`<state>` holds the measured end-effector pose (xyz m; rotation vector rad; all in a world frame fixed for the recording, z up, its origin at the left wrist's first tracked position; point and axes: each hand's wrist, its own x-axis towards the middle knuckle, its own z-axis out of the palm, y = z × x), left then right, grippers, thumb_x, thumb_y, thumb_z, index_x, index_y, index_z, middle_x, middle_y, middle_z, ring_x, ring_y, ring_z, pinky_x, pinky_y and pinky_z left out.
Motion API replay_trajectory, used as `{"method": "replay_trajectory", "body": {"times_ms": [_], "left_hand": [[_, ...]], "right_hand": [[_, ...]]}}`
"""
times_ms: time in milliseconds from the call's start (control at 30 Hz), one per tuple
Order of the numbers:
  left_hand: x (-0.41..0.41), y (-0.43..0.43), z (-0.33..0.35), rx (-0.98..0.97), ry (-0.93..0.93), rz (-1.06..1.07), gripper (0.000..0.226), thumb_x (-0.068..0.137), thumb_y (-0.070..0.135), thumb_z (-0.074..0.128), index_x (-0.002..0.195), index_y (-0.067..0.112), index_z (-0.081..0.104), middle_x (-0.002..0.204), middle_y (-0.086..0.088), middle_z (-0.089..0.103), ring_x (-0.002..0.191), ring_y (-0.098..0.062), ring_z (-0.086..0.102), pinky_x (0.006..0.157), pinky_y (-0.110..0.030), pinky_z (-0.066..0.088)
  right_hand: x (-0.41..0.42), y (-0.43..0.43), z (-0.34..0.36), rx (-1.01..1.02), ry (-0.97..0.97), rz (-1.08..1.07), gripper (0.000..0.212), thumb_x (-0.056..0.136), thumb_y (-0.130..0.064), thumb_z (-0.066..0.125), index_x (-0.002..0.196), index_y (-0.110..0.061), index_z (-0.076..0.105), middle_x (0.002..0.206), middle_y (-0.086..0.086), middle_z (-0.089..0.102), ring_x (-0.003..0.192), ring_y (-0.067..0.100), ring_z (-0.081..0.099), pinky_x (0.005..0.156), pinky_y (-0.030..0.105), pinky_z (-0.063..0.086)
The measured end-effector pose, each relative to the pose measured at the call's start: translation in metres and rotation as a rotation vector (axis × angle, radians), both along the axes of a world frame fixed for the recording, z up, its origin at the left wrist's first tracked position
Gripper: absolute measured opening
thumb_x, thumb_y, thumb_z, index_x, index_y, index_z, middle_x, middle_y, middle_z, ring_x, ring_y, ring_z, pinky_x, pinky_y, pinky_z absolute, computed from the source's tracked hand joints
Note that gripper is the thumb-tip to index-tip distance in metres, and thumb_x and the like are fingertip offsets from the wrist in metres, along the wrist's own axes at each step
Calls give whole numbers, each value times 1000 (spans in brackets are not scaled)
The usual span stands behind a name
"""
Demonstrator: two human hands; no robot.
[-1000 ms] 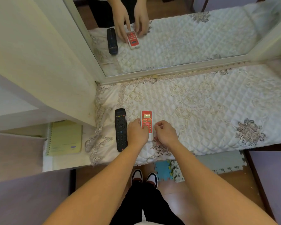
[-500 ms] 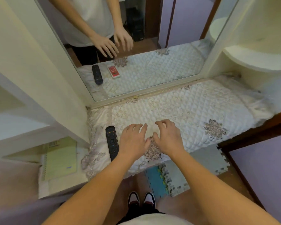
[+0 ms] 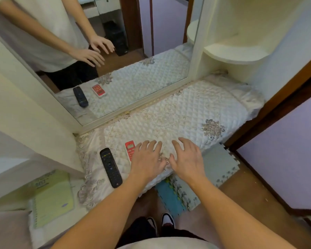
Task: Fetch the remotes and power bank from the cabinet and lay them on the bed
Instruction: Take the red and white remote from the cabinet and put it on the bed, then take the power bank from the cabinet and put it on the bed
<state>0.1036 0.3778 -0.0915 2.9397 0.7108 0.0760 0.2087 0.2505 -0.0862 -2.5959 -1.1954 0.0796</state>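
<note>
A long black remote [image 3: 110, 167] lies on the white quilted bed [image 3: 187, 112] near its front left corner. To its right lies a small red and white remote [image 3: 129, 149], partly hidden under my left hand [image 3: 147, 160]. Both of my hands hover over the bed's front edge with fingers spread and hold nothing. My right hand [image 3: 186, 159] is just right of the left one. No power bank is in view.
A mirror [image 3: 115, 69] behind the bed reflects the remotes and my hands. A yellow-green notebook [image 3: 52, 198] lies on a low surface at the left. A rounded cream shelf [image 3: 235, 54] stands at the right. Foam floor mats [image 3: 215, 166] lie below the bed.
My hands let go of the red remote and lifted off with fingers spread. The view tilted up and back, showing more of the mirror and shelf.
</note>
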Motion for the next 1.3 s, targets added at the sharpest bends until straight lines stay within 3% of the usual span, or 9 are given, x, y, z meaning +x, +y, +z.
{"method": "replay_trajectory", "body": {"times_ms": [300,433,600,767,1033,1300], "left_hand": [[24,-31,6,-17,-83,-348,55,84,48,51,126,16,63,122,-5,69,109,-28,64,93,-45,51],[29,-56,12,-16,-79,-513,58,87,50,42,130,16,60,124,-4,67,111,-26,61,94,-43,49],[25,-102,22,-41,-92,-741,55,87,51,46,126,15,60,120,-5,67,108,-26,61,92,-42,49],[20,-152,33,-39,-121,-954,55,86,51,49,127,15,60,116,-5,68,103,-26,62,87,-41,50],[12,-243,44,-77,-159,-1190,58,89,53,47,135,20,57,129,-2,65,117,-24,59,100,-42,48],[25,-335,42,-6,-107,-1382,63,93,57,37,144,22,48,142,-1,57,131,-23,50,112,-42,38]], "right_hand": [[-18,-65,9,-97,-23,-311,47,89,-38,55,132,-18,55,135,11,56,126,29,51,100,44,43],[-38,-96,20,-110,-87,-475,47,85,-35,62,128,-16,60,128,12,61,119,30,57,95,45,47],[-80,-142,33,-111,-91,-695,47,90,-38,54,132,-17,56,135,10,57,127,27,50,105,46,41],[-126,-195,40,-89,-114,-938,44,90,-37,54,131,-21,55,132,6,58,126,24,51,104,44,41],[-177,-270,44,-142,-114,-1172,48,93,-42,51,138,-25,50,138,1,53,132,20,45,111,42,35],[-193,-344,30,-114,-83,-1363,47,91,-42,55,135,-24,53,135,1,57,129,19,49,109,42,38]]}}
